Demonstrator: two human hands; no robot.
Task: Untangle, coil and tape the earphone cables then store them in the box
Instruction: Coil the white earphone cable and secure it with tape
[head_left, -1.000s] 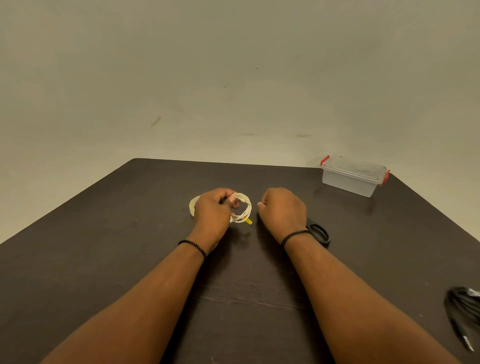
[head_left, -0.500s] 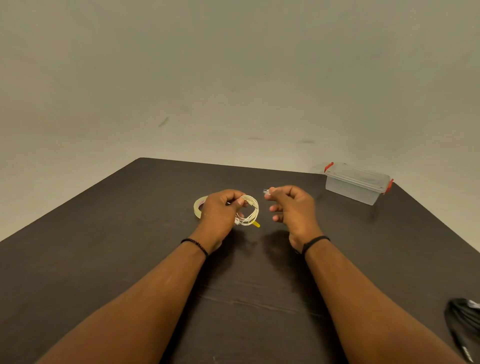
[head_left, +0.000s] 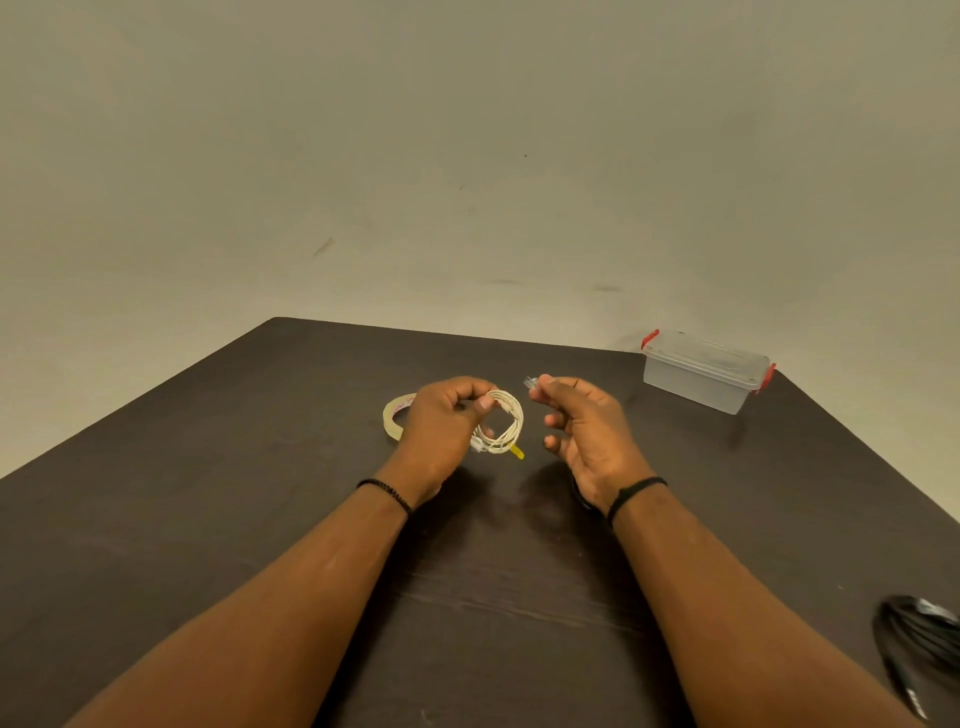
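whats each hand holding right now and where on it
Left hand grips the white coiled earphone cable at its left side; right hand pinches a small clear tape piece at one end.

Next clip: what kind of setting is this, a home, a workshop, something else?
Probably a bare staged recording spot rather than a lived-in room: a dark wooden table against a plain blank wall, holding only task items such as a tape roll and a clear lidded storage box.

A plain indoor room, its kind hard to tell: a dark wood-grain desk (head_left: 260, 519) stands against a bare, scuffed beige wall (head_left: 467, 156). The few things on the desk (a tape roll (head_left: 393, 418), a clear lidded box (head_left: 701, 371), a black cable (head_left: 919, 639)) suggest a simple work or recording setup.
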